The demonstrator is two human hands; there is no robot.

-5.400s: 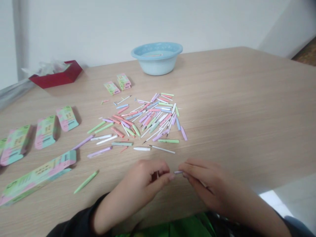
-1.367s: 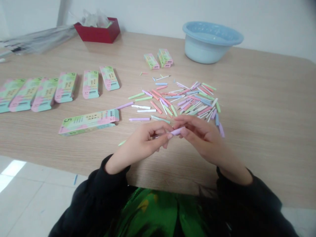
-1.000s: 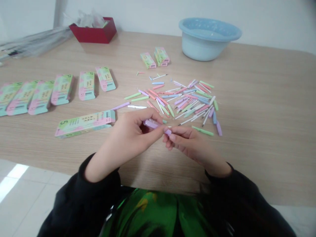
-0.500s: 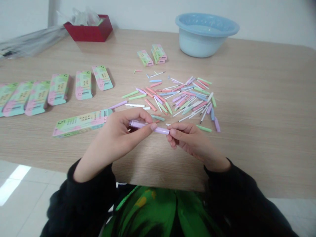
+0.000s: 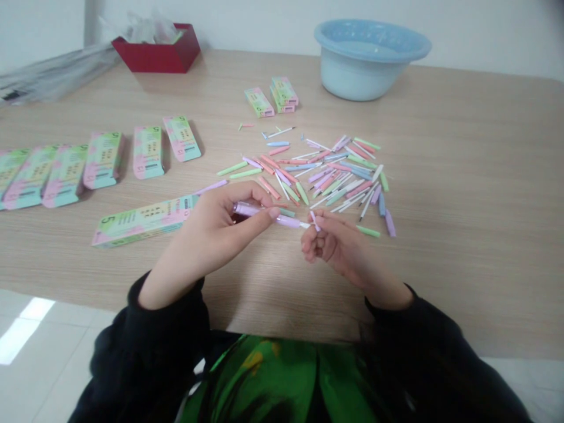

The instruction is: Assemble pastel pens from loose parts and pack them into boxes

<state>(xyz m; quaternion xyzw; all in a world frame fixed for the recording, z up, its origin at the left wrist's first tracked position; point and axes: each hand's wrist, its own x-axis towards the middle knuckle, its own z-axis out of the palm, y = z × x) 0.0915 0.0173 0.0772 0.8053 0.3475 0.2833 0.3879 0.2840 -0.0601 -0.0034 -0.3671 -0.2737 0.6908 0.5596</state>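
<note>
My left hand (image 5: 220, 232) is closed around a purple pen (image 5: 288, 221), which lies nearly level and points to the right. A short white piece (image 5: 305, 225) sticks out of the pen's right end. Just beyond it, my right hand (image 5: 341, 238) pinches a small light purple pen part (image 5: 314, 220) between thumb and forefinger, apart from the pen. Behind both hands spreads a loose pile of pen parts (image 5: 330, 176): coloured barrels, caps and thin white refills. A long printed box (image 5: 141, 223) lies left of my left hand, a purple pen part (image 5: 210, 188) near its far end.
Several printed pen boxes (image 5: 103, 158) stand in a row at the left. Smaller stacked boxes (image 5: 284, 94) lie behind the pile. A red box (image 5: 156, 56) with clear plastic bags and a light blue basin (image 5: 363, 73) stand along the table's back.
My right hand has drawn slightly away from the pen's right end, with the small purple part in its fingers. The white piece now shows at that end. My left hand keeps its grip.
</note>
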